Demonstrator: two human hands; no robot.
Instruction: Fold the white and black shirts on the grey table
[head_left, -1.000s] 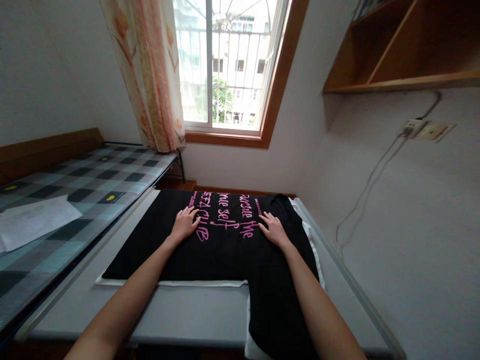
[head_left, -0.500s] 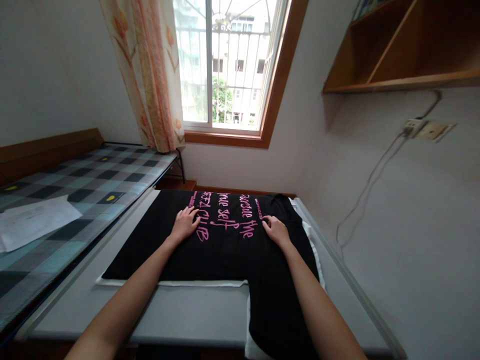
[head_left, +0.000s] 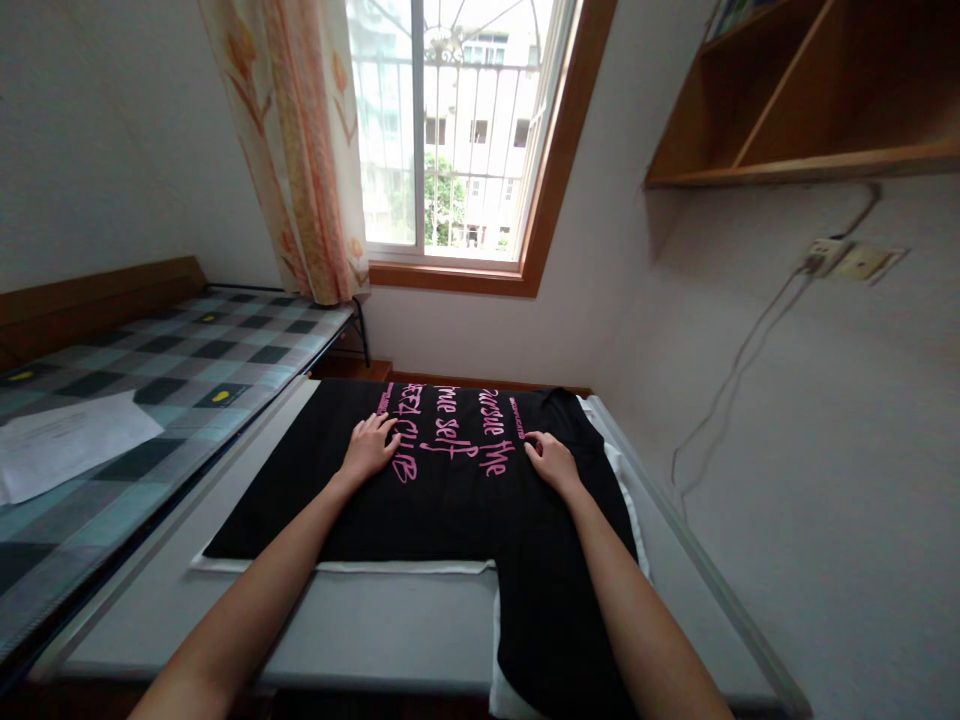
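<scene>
A black shirt (head_left: 442, 520) with pink lettering lies spread on a pale grey table (head_left: 390, 625). White cloth edges show from beneath it along the near side and at the right. My left hand (head_left: 370, 446) rests on the shirt over the left part of the lettering, fingers spread and holding nothing. On the right of the lettering, near the small line of text, my right hand (head_left: 551, 460) touches the fabric with its fingers bent; whether it pinches any cloth is too small to tell.
At the left is a bed (head_left: 262, 340) with a checked cover and white papers (head_left: 82, 445). A curtain (head_left: 304, 150) hangs beside the barred window. On the right wall are a wooden shelf (head_left: 810, 165) and a socket (head_left: 825, 256) with a dangling cable.
</scene>
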